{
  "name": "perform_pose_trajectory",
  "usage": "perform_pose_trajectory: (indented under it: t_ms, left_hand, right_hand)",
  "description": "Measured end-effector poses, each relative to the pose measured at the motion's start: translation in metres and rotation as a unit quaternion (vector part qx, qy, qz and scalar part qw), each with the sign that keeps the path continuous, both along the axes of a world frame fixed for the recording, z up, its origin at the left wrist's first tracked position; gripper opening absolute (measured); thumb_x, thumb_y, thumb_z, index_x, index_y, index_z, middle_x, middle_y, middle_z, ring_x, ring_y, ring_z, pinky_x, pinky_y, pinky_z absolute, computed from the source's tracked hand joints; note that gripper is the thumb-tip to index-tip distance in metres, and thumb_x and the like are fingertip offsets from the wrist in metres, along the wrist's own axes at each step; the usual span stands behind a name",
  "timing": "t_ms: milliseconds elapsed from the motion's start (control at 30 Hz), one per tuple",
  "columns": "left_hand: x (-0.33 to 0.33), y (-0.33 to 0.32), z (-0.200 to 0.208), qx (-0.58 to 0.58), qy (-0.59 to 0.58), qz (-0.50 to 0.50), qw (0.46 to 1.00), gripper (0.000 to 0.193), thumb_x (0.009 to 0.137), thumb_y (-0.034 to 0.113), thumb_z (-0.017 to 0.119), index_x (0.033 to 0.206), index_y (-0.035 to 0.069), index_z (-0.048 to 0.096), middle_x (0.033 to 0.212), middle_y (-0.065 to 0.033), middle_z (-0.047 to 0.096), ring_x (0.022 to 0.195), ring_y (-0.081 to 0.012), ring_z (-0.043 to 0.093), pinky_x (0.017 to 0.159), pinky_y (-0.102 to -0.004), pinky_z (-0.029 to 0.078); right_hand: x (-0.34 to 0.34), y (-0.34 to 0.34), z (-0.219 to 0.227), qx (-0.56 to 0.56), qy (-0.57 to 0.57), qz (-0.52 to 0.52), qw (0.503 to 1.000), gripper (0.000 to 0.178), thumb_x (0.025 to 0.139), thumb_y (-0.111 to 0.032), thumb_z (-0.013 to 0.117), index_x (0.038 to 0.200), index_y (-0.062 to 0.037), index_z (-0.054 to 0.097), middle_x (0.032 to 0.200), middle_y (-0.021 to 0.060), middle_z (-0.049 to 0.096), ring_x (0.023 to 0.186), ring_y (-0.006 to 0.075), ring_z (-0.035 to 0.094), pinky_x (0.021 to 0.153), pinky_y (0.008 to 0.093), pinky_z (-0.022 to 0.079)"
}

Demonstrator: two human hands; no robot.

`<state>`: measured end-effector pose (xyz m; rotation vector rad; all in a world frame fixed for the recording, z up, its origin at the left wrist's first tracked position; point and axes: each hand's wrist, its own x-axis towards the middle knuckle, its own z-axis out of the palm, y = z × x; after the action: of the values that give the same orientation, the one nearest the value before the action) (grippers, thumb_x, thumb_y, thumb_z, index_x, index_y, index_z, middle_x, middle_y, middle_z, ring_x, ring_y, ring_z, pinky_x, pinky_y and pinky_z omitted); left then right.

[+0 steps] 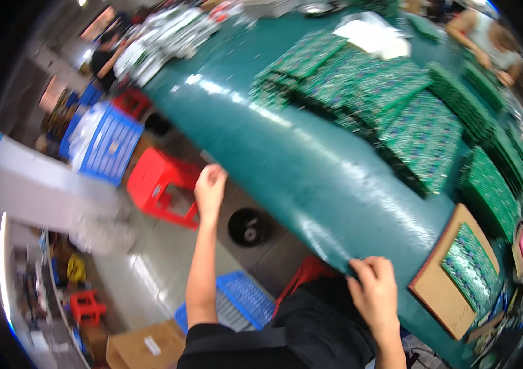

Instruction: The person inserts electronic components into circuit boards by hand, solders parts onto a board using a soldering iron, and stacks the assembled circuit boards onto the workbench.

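Note:
My left hand [210, 187] is raised off the table's left side, over the floor, fingers curled together in a pinch. Whatever it may hold is too small and blurred to name. My right hand [377, 289] is at the near edge of the green-topped table [329, 203], its fingers bent and thumb below them. What lies between those fingers, if anything, does not show. To the right of that hand, a green circuit board [469, 267] rests on a brown board [433, 286].
Stacks of green circuit boards [421, 132] cover the table's far right, near a white sheet [372, 37]. A red stool [160, 184], a blue crate [110, 144], a blue basket [243, 298] and a cardboard box [144, 347] stand on the floor. Another person [489, 40] sits across the table.

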<state>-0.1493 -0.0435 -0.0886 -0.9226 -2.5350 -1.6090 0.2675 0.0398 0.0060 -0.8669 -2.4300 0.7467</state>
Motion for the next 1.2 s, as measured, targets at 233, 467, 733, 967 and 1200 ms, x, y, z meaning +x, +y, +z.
perform_pose_trajectory:
  t_ms: [233,467,733,967,1200]
  left_hand:
    - [0.001,0.008,0.007,0.013,0.027,0.145,0.989,0.033,0.089,0.007,0.068,0.117,-0.001,0.054,0.121,-0.0120,0.054,0.111,-0.0224,0.053,0.099,-0.0361,0.042]
    - [0.106,0.153,0.156,0.137,0.144,-0.250,0.948,0.010,0.088,0.005,0.066,0.098,0.002,0.066,0.093,-0.0066,0.066,0.088,-0.0165,0.063,0.082,-0.0303,0.049]
    - [0.119,0.307,0.171,0.026,0.156,-0.404,0.901,0.015,0.091,0.015,0.065,0.098,0.003,0.069,0.090,-0.0059,0.070,0.079,-0.0140,0.066,0.074,-0.0287,0.051]
    - [0.019,0.478,0.159,-0.063,0.285,-0.291,0.911,0.022,0.087,0.022,0.062,0.098,0.008,0.074,0.108,-0.0139,0.070,0.105,-0.0243,0.066,0.090,-0.0361,0.050]
    - [-0.084,0.591,0.117,-0.238,0.248,-0.192,0.919,0.032,0.087,0.038,0.055,0.105,0.021,0.076,0.133,-0.0157,0.058,0.117,-0.0360,0.059,0.100,-0.0488,0.046]
  right_hand:
    - [0.047,0.026,0.070,0.049,-0.061,0.051,0.996,0.036,0.081,-0.017,0.074,0.114,-0.0056,0.063,0.100,0.0092,0.061,0.090,0.0280,0.059,0.076,0.0389,0.048]
    - [0.064,0.115,0.076,0.158,-0.103,-0.024,0.982,0.033,0.084,-0.010,0.068,0.115,-0.0039,0.061,0.092,0.0114,0.059,0.086,0.0310,0.061,0.074,0.0423,0.050]
    - [0.043,0.158,0.023,0.214,-0.247,-0.058,0.943,0.047,0.078,-0.007,0.061,0.124,0.0044,0.053,0.106,0.0157,0.058,0.097,0.0282,0.061,0.078,0.0404,0.052]
    - [0.049,0.156,0.027,0.221,-0.262,-0.008,0.939,0.049,0.077,-0.010,0.063,0.124,0.0030,0.056,0.106,0.0142,0.058,0.094,0.0259,0.060,0.075,0.0374,0.052]
    - [0.034,0.155,0.036,0.190,-0.249,-0.014,0.950,0.042,0.080,-0.011,0.062,0.120,0.0016,0.056,0.101,0.0135,0.057,0.090,0.0264,0.060,0.071,0.0358,0.051]
